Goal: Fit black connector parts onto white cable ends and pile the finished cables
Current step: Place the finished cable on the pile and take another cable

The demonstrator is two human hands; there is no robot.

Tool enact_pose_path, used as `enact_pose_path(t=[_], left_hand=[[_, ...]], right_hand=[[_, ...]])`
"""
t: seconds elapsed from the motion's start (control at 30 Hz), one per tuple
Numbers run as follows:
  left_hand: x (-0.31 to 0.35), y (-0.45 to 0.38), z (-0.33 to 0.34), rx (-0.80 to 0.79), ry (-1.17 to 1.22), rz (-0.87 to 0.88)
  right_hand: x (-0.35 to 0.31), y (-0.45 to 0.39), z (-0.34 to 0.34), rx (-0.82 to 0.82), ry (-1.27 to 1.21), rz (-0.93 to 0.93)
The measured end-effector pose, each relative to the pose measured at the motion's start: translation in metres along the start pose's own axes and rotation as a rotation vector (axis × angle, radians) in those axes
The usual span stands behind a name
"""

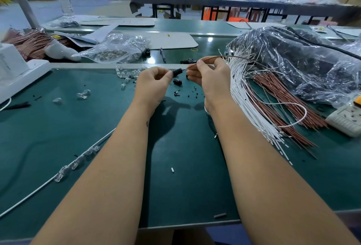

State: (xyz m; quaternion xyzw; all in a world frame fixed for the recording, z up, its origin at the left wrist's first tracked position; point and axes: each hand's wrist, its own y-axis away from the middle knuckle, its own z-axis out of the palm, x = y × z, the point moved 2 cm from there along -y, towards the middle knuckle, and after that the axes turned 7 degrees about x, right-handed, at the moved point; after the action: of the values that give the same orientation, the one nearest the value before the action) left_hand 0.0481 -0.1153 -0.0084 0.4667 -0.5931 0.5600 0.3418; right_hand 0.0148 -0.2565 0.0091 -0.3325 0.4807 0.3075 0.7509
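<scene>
Counter [58, 127] dark green. Connector [176, 73] at frame centre black. Wire [234, 58] reddish-brown. Cable bundle [246, 96] at right white, beside brown bundle [283, 98]. Clear bag [117, 49] upper left. Power strip [345, 119] at right edge off-white.

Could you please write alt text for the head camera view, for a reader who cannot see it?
Over a green table, the left hand pinches a black connector part while the right hand feeds a brown wire toward it. White cables and brown wires lie to the right.

Both hands, left [154, 80] and right [210, 76], raised close together, fingers pinched.
</scene>
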Motion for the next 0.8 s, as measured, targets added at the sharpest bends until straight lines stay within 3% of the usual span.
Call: enact_pose_path(t=[0.37, 0.67, 0.8], left_hand=[[-0.0001, -0.0003, 0.0002, -0.005, -0.001, 0.006], [0.0022, -0.001, -0.0007, 0.0, -0.009, 0.015], [0.0059, 0.0006, -0.0002, -0.021, -0.005, 0.019]], right_hand=[[0.0065, 0.0016, 0.0036, -0.104, 0.199, -0.01], [0.0018, 0.0065, 0.0048, -0.201, 0.157, 0.094], [0.0035, 0.0074, 0.007, -0.248, 0.224, 0.043]])
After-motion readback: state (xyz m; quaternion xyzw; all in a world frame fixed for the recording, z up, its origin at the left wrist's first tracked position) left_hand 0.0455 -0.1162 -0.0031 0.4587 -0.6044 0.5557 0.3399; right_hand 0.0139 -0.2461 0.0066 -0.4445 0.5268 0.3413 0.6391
